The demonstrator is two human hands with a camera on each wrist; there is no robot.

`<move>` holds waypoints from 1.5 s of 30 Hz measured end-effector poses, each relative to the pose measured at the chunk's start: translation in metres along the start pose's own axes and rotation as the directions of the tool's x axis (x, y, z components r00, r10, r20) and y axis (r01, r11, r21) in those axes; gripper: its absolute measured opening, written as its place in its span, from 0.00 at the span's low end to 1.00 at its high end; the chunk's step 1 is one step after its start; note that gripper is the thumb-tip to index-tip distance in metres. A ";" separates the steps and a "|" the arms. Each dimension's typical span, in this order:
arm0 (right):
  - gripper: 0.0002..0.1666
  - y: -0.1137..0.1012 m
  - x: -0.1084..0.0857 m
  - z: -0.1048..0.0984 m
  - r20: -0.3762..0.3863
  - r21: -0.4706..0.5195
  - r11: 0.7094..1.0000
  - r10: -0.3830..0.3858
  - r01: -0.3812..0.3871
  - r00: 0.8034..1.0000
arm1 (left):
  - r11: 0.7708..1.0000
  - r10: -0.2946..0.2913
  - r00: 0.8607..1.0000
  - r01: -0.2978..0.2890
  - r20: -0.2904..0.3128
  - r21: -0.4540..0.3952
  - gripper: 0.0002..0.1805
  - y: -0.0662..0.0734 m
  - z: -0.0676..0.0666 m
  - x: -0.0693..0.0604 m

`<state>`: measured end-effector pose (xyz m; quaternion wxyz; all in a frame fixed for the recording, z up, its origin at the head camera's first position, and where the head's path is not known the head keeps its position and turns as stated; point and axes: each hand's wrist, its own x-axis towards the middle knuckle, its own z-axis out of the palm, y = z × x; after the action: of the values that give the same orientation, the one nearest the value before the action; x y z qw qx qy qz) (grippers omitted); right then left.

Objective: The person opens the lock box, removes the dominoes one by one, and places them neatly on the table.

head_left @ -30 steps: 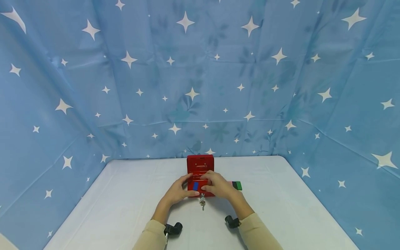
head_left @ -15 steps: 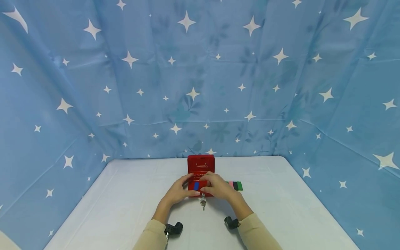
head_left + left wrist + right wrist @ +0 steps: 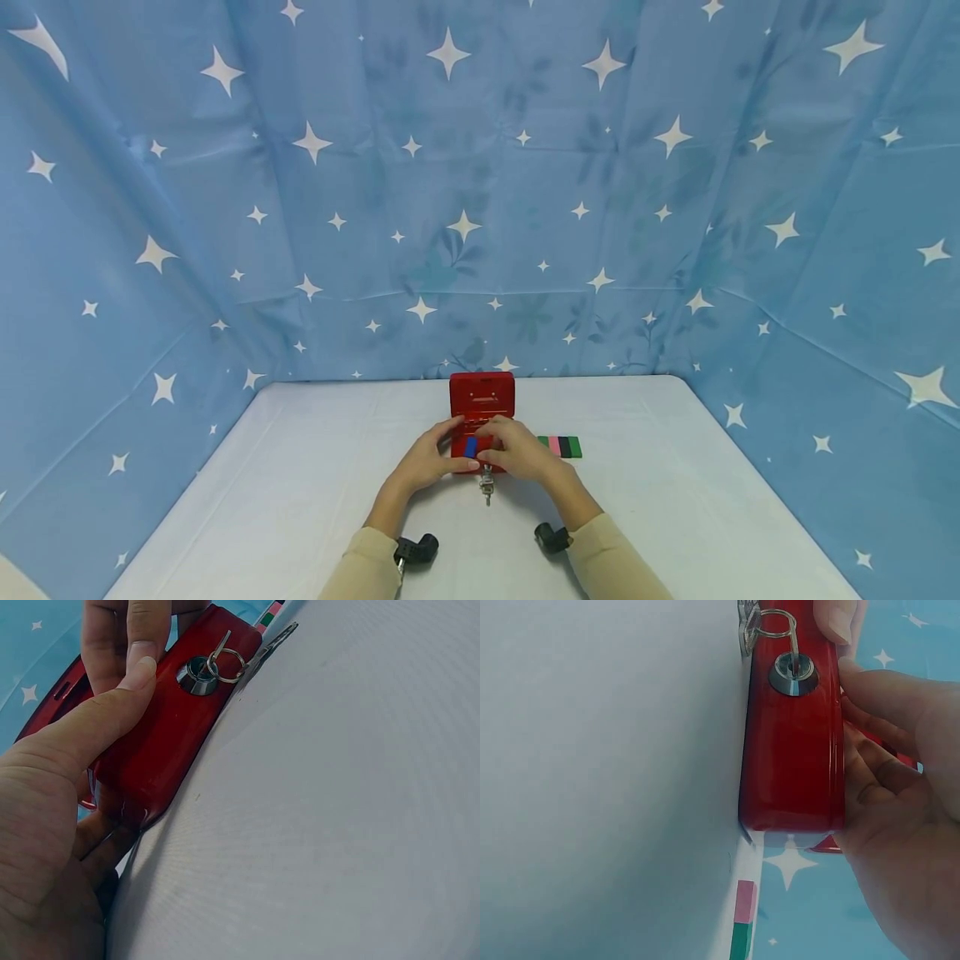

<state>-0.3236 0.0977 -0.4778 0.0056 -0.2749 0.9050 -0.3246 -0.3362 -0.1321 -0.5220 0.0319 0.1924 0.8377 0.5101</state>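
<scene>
A red metal cash box (image 3: 482,392) stands with its lid raised at the back. My left hand (image 3: 424,462) holds the box's left side, its thumb along the front rim, as the left wrist view shows. Inside the box lies a blue block (image 3: 471,447). My right hand (image 3: 519,450) reaches over the right part of the box, its thumb and fingertips just right of the blue block. Whether they pinch something is hidden by the front wall (image 3: 795,757). One key sits in the front lock (image 3: 793,673), with a ring and more keys (image 3: 487,483) hanging from it.
Right of the box, a row of flat coloured blocks (image 3: 553,447), green, pink, black and green, lies on the white tabletop (image 3: 675,483). A blue star-patterned curtain (image 3: 480,183) encloses the back and sides. Each wrist wears a small black camera (image 3: 553,537).
My right hand has shifted left over the box, uncovering more of the block row beside it. My left hand, the box and the blue block keep their places.
</scene>
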 end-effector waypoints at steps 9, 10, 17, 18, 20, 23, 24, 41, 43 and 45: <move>0.21 -0.001 0.002 0.004 -0.009 0.008 1.000 0.005 -0.005 1.000 | 1.000 0.009 1.000 -0.009 -0.006 0.020 0.53 0.000 -0.001 -0.001; 0.21 -0.002 0.003 0.004 -0.008 0.011 1.000 0.009 -0.009 1.000 | 1.000 0.010 1.000 -0.009 -0.005 0.020 0.53 -0.001 -0.001 -0.001; 0.22 -0.005 0.005 0.007 -0.003 0.044 0.998 0.049 -0.049 0.999 | 1.000 0.009 1.000 -0.009 -0.003 0.018 0.53 -0.002 -0.001 -0.002; 0.23 -0.005 0.005 0.007 -0.004 0.049 0.997 0.051 -0.051 0.999 | 1.000 0.009 1.000 -0.008 -0.003 0.019 0.53 -0.002 -0.001 -0.002; 0.23 -0.004 0.007 0.008 -0.007 0.050 0.997 0.052 -0.051 0.999 | 1.000 0.009 1.000 -0.009 0.000 0.019 0.53 -0.002 -0.001 -0.002; 0.23 -0.004 0.009 0.008 -0.016 0.042 0.997 0.058 -0.057 0.998 | 1.000 0.015 1.000 -0.015 0.003 0.018 0.52 -0.001 -0.001 -0.001; 0.23 -0.004 0.010 0.008 -0.020 0.040 0.998 0.057 -0.056 0.998 | 1.000 0.013 1.000 -0.013 0.005 0.018 0.52 -0.001 -0.001 -0.001; 0.18 -0.004 0.021 0.014 -0.010 0.082 0.993 0.088 -0.087 0.996 | 0.999 0.021 1.000 -0.021 0.003 0.034 0.52 0.000 -0.001 0.000; 0.18 -0.004 0.022 0.015 -0.010 0.097 0.991 0.091 -0.090 0.996 | 0.999 0.021 1.000 -0.021 -0.002 0.031 0.52 0.000 -0.001 -0.001; 0.18 -0.004 0.022 0.015 -0.010 0.105 0.990 0.091 -0.090 0.996 | 0.999 0.026 1.000 -0.026 -0.003 0.031 0.51 0.000 -0.001 -0.001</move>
<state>-0.3374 0.0754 -0.4838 0.0280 -0.2305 0.8983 -0.3731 -0.3359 -0.1331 -0.5215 0.0209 0.2031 0.8429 0.4978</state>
